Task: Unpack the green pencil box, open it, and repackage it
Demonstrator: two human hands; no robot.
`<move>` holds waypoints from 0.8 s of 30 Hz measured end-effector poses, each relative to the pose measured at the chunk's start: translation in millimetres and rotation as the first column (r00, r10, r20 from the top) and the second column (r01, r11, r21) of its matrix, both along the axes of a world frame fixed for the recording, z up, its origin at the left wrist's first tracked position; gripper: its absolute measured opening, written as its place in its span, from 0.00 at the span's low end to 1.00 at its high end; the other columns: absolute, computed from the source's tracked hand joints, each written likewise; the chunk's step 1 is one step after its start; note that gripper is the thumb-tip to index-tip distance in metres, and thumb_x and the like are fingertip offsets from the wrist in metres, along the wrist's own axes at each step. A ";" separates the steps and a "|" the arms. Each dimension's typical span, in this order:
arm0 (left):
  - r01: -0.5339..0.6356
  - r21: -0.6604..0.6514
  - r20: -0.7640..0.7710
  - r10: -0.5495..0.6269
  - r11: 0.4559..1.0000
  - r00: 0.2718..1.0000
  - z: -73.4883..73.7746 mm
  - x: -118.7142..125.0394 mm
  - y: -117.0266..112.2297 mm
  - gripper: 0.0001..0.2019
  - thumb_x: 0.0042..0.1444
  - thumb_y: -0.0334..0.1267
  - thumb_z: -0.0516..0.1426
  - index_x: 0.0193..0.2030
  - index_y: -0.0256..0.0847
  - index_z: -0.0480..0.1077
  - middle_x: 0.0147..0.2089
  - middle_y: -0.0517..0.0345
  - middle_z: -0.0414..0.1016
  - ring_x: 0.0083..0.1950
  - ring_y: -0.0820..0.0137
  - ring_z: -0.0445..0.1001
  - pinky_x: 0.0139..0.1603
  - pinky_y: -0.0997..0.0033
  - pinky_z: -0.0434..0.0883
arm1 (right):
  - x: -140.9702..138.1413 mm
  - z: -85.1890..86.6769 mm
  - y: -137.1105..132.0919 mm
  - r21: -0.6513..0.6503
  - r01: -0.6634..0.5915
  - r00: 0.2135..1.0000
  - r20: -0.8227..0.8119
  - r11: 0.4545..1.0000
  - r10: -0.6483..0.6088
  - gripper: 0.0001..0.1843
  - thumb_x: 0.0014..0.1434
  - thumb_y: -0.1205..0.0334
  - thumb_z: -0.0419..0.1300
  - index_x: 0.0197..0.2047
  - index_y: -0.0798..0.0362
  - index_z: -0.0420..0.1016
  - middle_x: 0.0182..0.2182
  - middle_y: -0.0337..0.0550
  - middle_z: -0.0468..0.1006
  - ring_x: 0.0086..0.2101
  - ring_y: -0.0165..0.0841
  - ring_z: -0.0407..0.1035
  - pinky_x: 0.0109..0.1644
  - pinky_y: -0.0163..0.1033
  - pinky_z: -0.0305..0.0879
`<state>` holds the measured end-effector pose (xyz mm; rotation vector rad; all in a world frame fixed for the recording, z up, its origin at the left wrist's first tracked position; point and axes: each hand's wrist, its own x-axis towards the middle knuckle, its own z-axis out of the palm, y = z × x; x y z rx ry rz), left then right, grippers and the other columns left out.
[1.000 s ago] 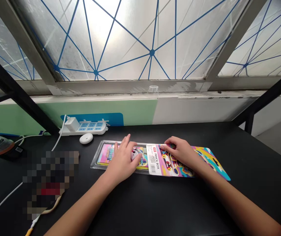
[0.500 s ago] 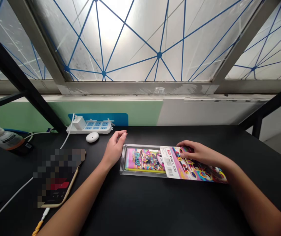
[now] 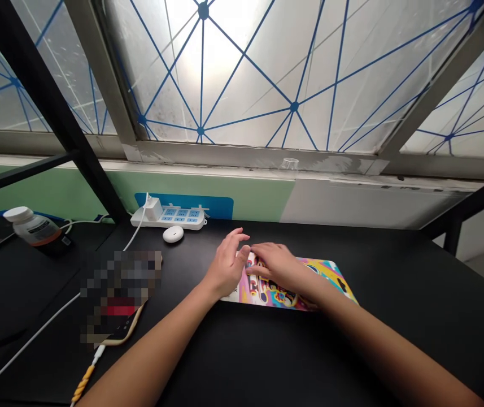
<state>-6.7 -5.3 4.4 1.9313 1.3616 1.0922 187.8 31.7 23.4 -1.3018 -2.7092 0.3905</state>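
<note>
A flat pencil box package (image 3: 282,297) in a bright, cartoon-printed card sleeve lies on the black desk. Its left end is largely behind my left hand (image 3: 230,267), whose fingers are apart and stretched forward. My right hand (image 3: 278,264) lies over the package, thumb on the printed face and fingers at the far edge, holding the sleeve. The two hands nearly meet at the fingertips. No part of the clear plastic tray can be made out under the sleeve and hands.
To the left are a phone (image 3: 125,333) with a charging cable, a white earbud case (image 3: 173,234), a power strip (image 3: 182,216) and a white-capped bottle (image 3: 34,229). A small clear cup (image 3: 290,164) stands on the window ledge. Black frame bars (image 3: 93,186) rise at both sides.
The printed sleeve has slid left with my right hand, and the clear tray that showed at the left end is out of sight. The camera view has shifted slightly.
</note>
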 end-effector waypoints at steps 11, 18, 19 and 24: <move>0.006 0.121 -0.660 0.076 0.993 0.748 6.6 -9.0 0.1 0.21 0.69 0.54 0.47 0.53 0.41 0.70 0.47 0.47 0.76 0.53 0.53 0.72 0.64 0.34 0.56 | 32.3 12.0 5.8 0.071 0.109 0.993 0.031 0.992 -0.111 0.26 0.65 0.42 0.54 0.55 0.52 0.75 0.53 0.53 0.79 0.50 0.47 0.74 0.53 0.50 0.66; 0.031 0.426 -0.650 0.283 0.904 0.705 27.9 6.7 -12.2 0.16 0.65 0.51 0.56 0.48 0.39 0.70 0.45 0.51 0.74 0.48 0.59 0.72 0.67 0.39 0.56 | 91.4 18.2 -22.7 0.178 0.312 0.944 -0.169 0.933 -0.283 0.22 0.56 0.41 0.65 0.41 0.50 0.71 0.36 0.44 0.80 0.35 0.41 0.74 0.40 0.43 0.68; 0.042 0.451 -0.650 0.295 0.892 0.701 33.9 8.2 -16.4 0.14 0.65 0.49 0.58 0.46 0.39 0.70 0.45 0.51 0.74 0.47 0.59 0.72 0.67 0.39 0.57 | 89.6 19.4 -30.9 0.272 0.295 0.949 -0.195 0.916 -0.248 0.19 0.57 0.44 0.66 0.38 0.50 0.69 0.36 0.45 0.79 0.36 0.40 0.73 0.42 0.44 0.68; 0.176 0.427 -0.694 0.197 0.887 0.692 42.6 11.0 -48.3 0.02 0.63 0.32 0.59 0.42 0.40 0.70 0.63 0.45 0.71 0.62 0.53 0.69 0.67 0.39 0.58 | 71.8 10.8 -79.1 0.554 0.181 0.975 -0.211 0.812 -0.073 0.03 0.64 0.65 0.59 0.38 0.50 0.67 0.48 0.50 0.77 0.45 0.42 0.71 0.51 0.48 0.64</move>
